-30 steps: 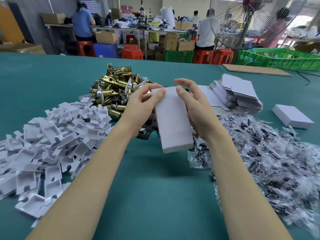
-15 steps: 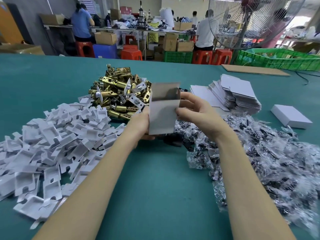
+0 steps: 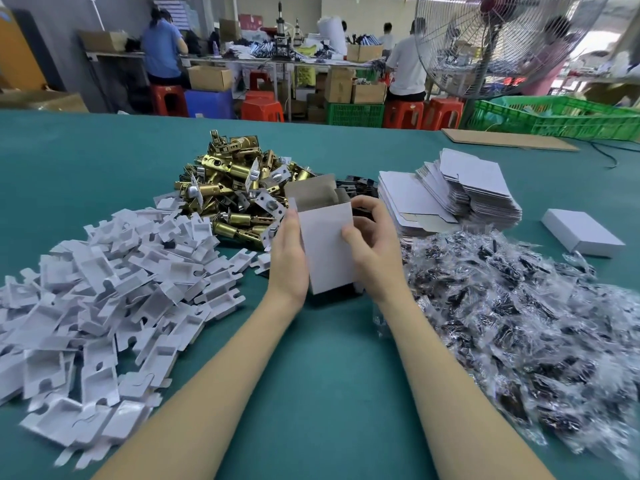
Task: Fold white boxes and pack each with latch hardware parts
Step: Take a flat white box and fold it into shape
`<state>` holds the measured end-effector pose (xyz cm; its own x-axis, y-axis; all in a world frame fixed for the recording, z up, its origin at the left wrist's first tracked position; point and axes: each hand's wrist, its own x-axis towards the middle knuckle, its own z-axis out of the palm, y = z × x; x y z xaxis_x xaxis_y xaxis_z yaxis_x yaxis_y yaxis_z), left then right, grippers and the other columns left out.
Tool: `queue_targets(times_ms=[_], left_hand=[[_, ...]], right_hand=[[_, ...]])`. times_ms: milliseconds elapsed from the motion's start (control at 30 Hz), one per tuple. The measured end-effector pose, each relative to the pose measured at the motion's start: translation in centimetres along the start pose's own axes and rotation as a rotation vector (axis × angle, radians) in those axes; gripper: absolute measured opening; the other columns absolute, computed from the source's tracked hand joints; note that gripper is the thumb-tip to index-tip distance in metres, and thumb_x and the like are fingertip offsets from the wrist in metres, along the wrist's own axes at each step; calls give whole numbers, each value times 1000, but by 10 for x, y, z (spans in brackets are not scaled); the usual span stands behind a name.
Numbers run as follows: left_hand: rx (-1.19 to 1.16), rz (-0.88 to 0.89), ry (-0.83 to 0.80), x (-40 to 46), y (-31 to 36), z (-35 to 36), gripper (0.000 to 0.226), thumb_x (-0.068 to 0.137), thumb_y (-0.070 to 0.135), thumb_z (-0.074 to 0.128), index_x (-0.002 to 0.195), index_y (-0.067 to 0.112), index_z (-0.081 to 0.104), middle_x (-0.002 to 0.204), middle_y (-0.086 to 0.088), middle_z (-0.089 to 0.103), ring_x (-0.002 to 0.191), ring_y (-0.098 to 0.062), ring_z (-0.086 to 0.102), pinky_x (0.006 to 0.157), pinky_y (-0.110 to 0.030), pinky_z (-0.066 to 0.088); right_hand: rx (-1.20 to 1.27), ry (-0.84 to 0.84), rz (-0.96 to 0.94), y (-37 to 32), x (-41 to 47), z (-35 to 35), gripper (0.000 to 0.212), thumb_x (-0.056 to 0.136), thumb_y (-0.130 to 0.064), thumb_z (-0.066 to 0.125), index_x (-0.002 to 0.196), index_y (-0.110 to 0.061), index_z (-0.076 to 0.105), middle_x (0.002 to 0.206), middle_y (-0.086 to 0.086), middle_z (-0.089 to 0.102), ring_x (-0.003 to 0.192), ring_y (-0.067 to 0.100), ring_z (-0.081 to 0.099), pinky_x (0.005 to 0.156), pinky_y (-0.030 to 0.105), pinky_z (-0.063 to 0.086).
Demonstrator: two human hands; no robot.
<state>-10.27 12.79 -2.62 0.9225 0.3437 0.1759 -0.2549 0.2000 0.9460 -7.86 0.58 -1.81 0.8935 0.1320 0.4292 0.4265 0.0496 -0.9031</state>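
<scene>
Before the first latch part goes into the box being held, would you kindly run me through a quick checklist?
1. Box held upright by both hands: ok; left hand flat against its side, right hand gripping the other side.
2. Top open, flaps up: ok.
3. Bottom closed: cannot tell, hidden.
4. Brass latches close by: ok, heaped just behind the left hand.
5. White inserts close by: ok, piled to the left.
6. Bagged parts close by: ok, piled to the right.
</scene>
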Motion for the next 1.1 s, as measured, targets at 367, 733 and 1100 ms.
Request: queue_targets(times_ms=[367,733,1100], left_hand=[[48,12,-12,4,-8,-12,52,82,38,72,127,18,55,118,-7,69,102,-22,71,77,-35,61],[-65,-12,0,10,-7,-22,42,75,31,82,113,28,65,103,8,77,98,-16,73,77,-34,62],[-21,18,50,3,-7,-18,50,76,36,77,119,22,55,98,10,74,88,-10,73,76,-35,63]], right_hand=[[-317,-201,215,-9,17,-20,12,97,-34,59,102,-38,70,100,-7,75,98,17,71,91,50,59],[-874,-455,343,-28,28,-64,27,84,-23,76,105,-37,67,100,-10,67,87,8,67,63,20,50],[-944,-320,253,-17,23,-51,17,80,-29,80,84,-39,66,76,-16,58,80,10,60,77,29,52]])
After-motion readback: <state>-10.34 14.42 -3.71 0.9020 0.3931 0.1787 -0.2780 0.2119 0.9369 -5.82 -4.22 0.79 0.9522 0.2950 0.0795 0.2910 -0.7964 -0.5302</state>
